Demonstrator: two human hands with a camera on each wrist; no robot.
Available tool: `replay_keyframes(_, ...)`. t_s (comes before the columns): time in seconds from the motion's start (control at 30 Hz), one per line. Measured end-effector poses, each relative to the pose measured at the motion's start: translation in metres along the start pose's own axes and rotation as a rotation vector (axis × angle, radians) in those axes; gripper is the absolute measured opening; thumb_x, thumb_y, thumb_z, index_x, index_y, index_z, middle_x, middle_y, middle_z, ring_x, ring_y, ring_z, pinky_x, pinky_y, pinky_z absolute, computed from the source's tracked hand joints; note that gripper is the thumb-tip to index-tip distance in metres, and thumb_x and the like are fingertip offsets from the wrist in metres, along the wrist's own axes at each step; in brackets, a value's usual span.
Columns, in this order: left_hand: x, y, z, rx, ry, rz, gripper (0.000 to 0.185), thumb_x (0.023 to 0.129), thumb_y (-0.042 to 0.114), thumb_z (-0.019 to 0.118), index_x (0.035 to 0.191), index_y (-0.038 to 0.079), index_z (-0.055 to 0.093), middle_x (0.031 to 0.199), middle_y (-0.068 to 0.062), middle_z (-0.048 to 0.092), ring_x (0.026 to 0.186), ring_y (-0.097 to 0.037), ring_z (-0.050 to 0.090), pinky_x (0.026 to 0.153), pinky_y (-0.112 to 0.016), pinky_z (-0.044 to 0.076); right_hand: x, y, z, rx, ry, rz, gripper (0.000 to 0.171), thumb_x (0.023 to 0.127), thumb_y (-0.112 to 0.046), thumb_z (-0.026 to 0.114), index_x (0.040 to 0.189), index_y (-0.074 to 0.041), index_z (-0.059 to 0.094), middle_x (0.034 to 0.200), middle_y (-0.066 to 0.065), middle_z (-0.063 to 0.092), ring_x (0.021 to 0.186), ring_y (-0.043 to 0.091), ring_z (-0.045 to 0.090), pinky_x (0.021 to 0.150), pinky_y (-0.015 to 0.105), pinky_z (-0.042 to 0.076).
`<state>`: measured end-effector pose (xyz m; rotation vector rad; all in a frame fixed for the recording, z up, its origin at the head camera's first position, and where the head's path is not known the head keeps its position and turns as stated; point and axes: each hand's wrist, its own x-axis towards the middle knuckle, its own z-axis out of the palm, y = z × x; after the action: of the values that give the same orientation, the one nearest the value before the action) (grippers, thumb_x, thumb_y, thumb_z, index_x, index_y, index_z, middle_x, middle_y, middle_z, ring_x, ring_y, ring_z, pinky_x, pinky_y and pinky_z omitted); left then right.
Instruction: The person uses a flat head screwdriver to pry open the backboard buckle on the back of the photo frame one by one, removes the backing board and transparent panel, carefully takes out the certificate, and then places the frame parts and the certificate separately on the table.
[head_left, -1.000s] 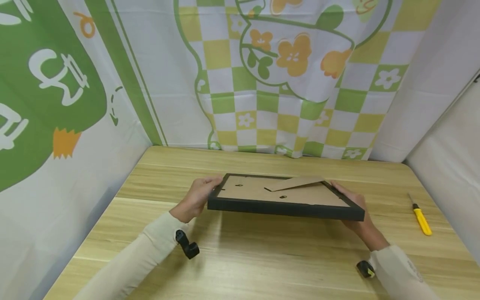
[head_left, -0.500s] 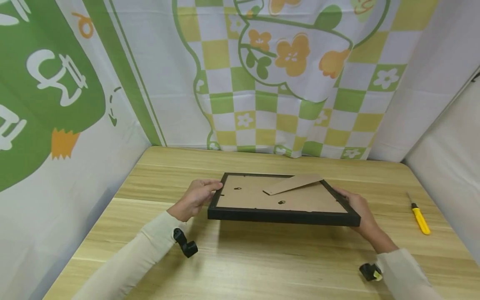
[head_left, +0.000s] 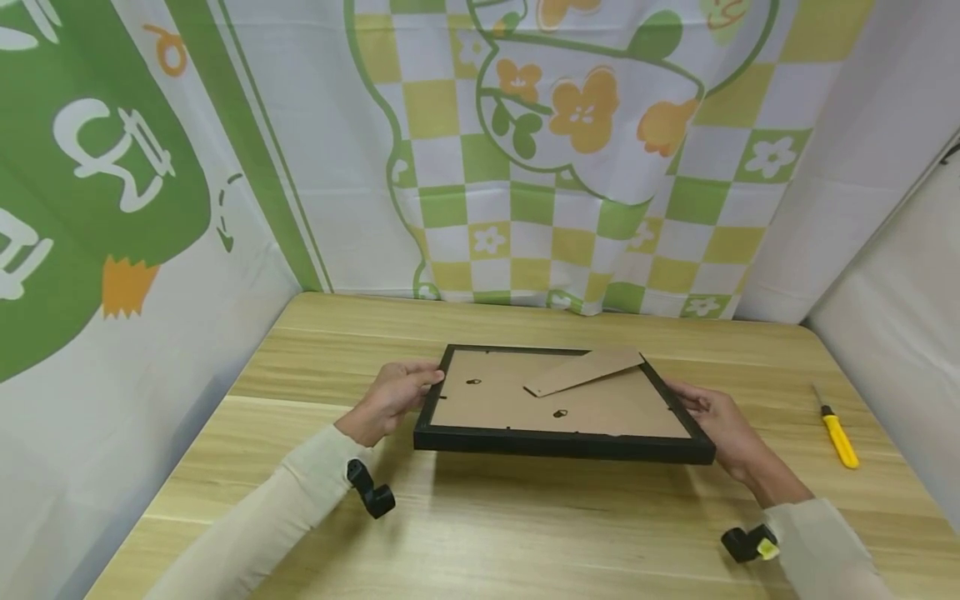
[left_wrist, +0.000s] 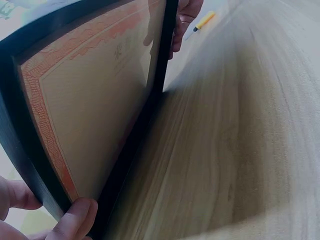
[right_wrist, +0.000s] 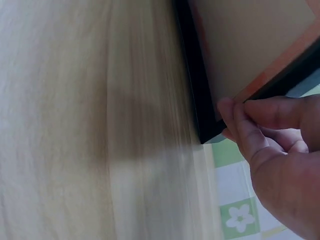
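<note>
A black picture frame (head_left: pixel 562 446) is held back side up between both hands, above the wooden table. Its brown backing board (head_left: pixel 600 408) has small hangers and a cardboard stand leg (head_left: pixel 585 372) folded out at a slant. My left hand (head_left: pixel 392 398) grips the left side, thumb on top; its fingertips (left_wrist: pixel 75 220) reach round the rim in the left wrist view. On the right side my right hand (head_left: pixel 723 429) holds the rim, with fingers (right_wrist: pixel 245 130) bent at a corner. Facing down, a certificate (left_wrist: pixel 95 95) with an orange-red patterned border shows behind the front.
A screwdriver (head_left: pixel 840 437) with a yellow handle lies on the wooden table (head_left: pixel 525 533) at the right. Printed cloth (head_left: pixel 540 208) hangs behind the table, and white cloth walls stand at both sides. A small black camera is strapped to each wrist.
The frame's near edge has dropped a little, so more of the backing shows. My right hand has shifted down and outward along the right side; my left hand has barely moved.
</note>
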<state>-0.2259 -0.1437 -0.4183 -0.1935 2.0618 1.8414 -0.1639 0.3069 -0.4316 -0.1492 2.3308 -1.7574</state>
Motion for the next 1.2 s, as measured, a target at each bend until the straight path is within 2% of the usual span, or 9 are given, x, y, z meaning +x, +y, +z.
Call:
replay_keyframes(0.1, 0.001, -0.003, 0.0, -0.007, -0.001, 0.001, 0.045, 0.098, 0.012, 0.058, 0.138, -0.007, 0.049, 0.137, -0.025, 0.056, 0.112, -0.027, 0.067, 0.09, -0.031, 0.058, 0.0, -0.001, 0.0, 0.059, -0.014, 0.046, 0.051, 0.106, -0.012, 0.037, 0.15, 0.01, 0.023, 0.154, 0.034, 0.025, 0.107, -0.015, 0.054, 0.091, 0.012, 0.051)
replay_keyframes(0.17, 0.001, -0.006, 0.0, -0.008, -0.004, 0.005, 0.046, 0.098, 0.011, 0.057, 0.139, -0.007, 0.048, 0.138, -0.025, 0.054, 0.115, -0.028, 0.066, 0.093, -0.033, 0.057, 0.001, -0.002, 0.001, 0.074, -0.004, 0.078, 0.052, 0.107, -0.017, 0.034, 0.15, 0.01, 0.024, 0.156, 0.033, 0.023, 0.108, -0.014, 0.053, 0.092, 0.011, 0.049)
replay_keyframes(0.37, 0.003, -0.012, 0.001, 0.004, -0.005, 0.018, 0.046, 0.097, 0.009, 0.058, 0.139, -0.007, 0.048, 0.137, -0.026, 0.055, 0.115, -0.027, 0.065, 0.1, -0.04, 0.053, 0.006, 0.001, 0.008, 0.044, 0.074, 0.152, 0.066, 0.102, -0.034, 0.051, 0.148, 0.009, 0.032, 0.151, 0.027, 0.038, 0.105, -0.012, 0.055, 0.089, 0.011, 0.049)
replay_keyframes(0.5, 0.004, -0.017, 0.002, 0.043, 0.008, 0.022, 0.049, 0.095, 0.012, 0.062, 0.14, -0.003, 0.049, 0.138, -0.024, 0.055, 0.11, -0.021, 0.065, 0.097, -0.035, 0.054, 0.008, 0.003, 0.013, 0.003, 0.088, 0.163, 0.067, 0.098, -0.032, 0.059, 0.147, 0.009, 0.035, 0.145, 0.024, 0.048, 0.103, -0.011, 0.057, 0.089, 0.011, 0.049)
replay_keyframes(0.6, 0.006, -0.019, 0.002, 0.086, 0.029, 0.026, 0.053, 0.094, 0.014, 0.066, 0.141, -0.002, 0.049, 0.14, -0.023, 0.054, 0.106, -0.018, 0.064, 0.089, -0.029, 0.055, 0.009, 0.004, 0.015, -0.02, 0.08, 0.16, 0.067, 0.098, -0.03, 0.06, 0.147, 0.009, 0.035, 0.146, 0.027, 0.045, 0.115, 0.003, 0.059, 0.092, 0.013, 0.049)
replay_keyframes(0.7, 0.007, -0.02, 0.003, 0.12, 0.052, 0.041, 0.053, 0.092, 0.012, 0.067, 0.14, -0.002, 0.05, 0.14, -0.024, 0.053, 0.108, -0.021, 0.065, 0.084, -0.027, 0.057, 0.009, 0.004, 0.016, -0.034, 0.074, 0.166, 0.067, 0.097, -0.028, 0.061, 0.147, 0.008, 0.035, 0.148, 0.03, 0.041, 0.13, 0.022, 0.052, 0.095, 0.016, 0.049)
replay_keyframes(0.77, 0.007, -0.02, 0.005, 0.144, 0.067, 0.058, 0.052, 0.091, 0.009, 0.068, 0.139, -0.003, 0.051, 0.139, -0.025, 0.054, 0.112, -0.027, 0.065, 0.085, -0.029, 0.059, 0.009, 0.005, 0.017, -0.041, 0.073, 0.165, 0.066, 0.097, -0.025, 0.061, 0.147, 0.01, 0.034, 0.148, 0.032, 0.04, 0.133, 0.031, 0.047, 0.095, 0.017, 0.05)
replay_keyframes(0.9, 0.008, -0.021, 0.008, 0.2, 0.096, 0.09, 0.049, 0.09, 0.006, 0.068, 0.136, -0.004, 0.054, 0.136, -0.026, 0.057, 0.117, -0.034, 0.064, 0.088, -0.034, 0.059, 0.011, 0.003, 0.02, -0.067, 0.091, 0.151, 0.062, 0.097, -0.017, 0.06, 0.144, 0.014, 0.035, 0.145, 0.036, 0.04, 0.131, 0.038, 0.048, 0.093, 0.021, 0.054)
replay_keyframes(1.2, 0.009, -0.022, 0.011, 0.312, 0.155, 0.121, 0.045, 0.088, 0.004, 0.068, 0.132, -0.004, 0.058, 0.129, -0.025, 0.063, 0.118, -0.035, 0.063, 0.088, -0.035, 0.059, 0.01, -0.003, 0.031, -0.118, 0.126, 0.132, 0.053, 0.096, -0.004, 0.056, 0.14, 0.019, 0.036, 0.141, 0.041, 0.039, 0.13, 0.047, 0.047, 0.087, 0.026, 0.058)
